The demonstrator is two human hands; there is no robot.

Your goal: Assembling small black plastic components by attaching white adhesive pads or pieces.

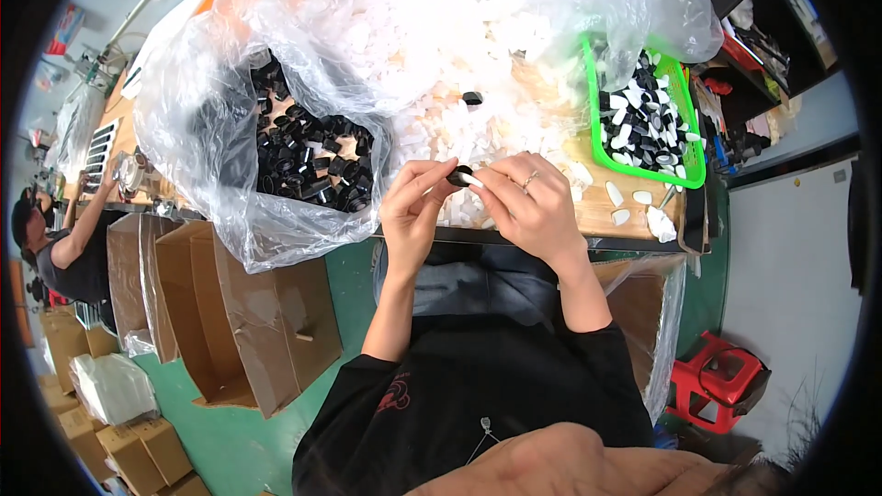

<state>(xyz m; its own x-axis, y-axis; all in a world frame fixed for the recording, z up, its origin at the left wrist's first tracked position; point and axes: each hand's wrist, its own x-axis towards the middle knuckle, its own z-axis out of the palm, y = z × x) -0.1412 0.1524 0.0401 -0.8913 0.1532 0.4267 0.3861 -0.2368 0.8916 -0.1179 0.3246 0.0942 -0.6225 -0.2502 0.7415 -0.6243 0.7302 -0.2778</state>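
Over the tabletop's [599, 207] near edge, your left hand [411, 208] pinches a black piece [457, 175]; from its right, your right hand's [533, 202] narrowed fingers hold a white piece [472, 181] against it, long axis slanting far-left to near-right.

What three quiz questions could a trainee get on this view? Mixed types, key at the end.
1. What does the green plastic basket on the right hold?
(a) only black parts
(b) only red lids
(c) mixed black and white pieces

2. True or false: the clear plastic bag on the left holds small black parts.

3. Which hand wears the ring, and what do the fingers of the left hand pinch?

Key:
1. c
2. True
3. The right hand wears it; the left one's fingers pinch a small dark round part.
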